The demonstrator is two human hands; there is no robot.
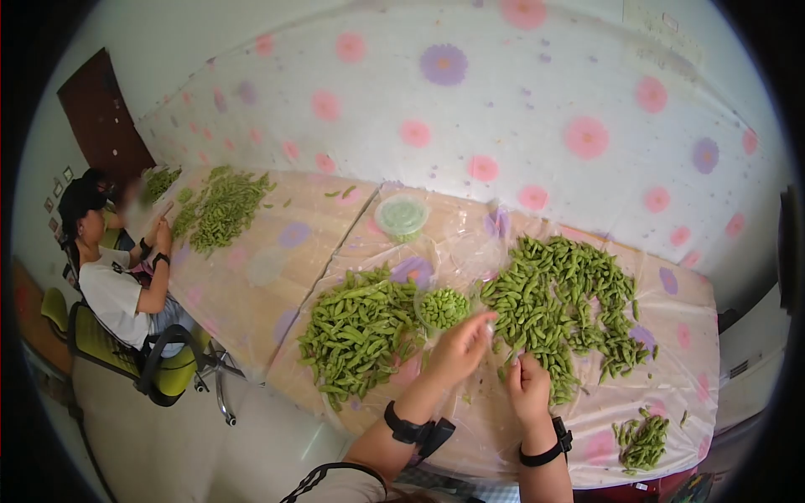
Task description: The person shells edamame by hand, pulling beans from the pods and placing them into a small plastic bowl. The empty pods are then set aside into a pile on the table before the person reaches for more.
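Black bands (411, 429) on both wrists sat closest in my feed, at the bottom edge. From there the left hand (457, 350) stretched up and to the right, with the right hand (528, 390) just beside it and lower. Left fingertips (485, 320) were pinched together at the near edge of the big pile of green pods (570, 293); whether a pod sat between them I could not tell. On the right hand the fingers curled inward over that same edge, and I could not make out if they gripped anything. Between the big pile and a second pile (360, 331) to its left stood a small clear bowl (443, 308), full of green pieces. A small heap (643, 440) lay well apart near the right corner, and a lidded tub (402, 216) sat farther back on the flowered table cover (251, 277). Far left, another person (113, 285) sat in a green chair (172, 373) near more pods (222, 210). By my judgement the work stood around midway: bowl filled, second pile sizeable, yet the big pile remained largely unhandled
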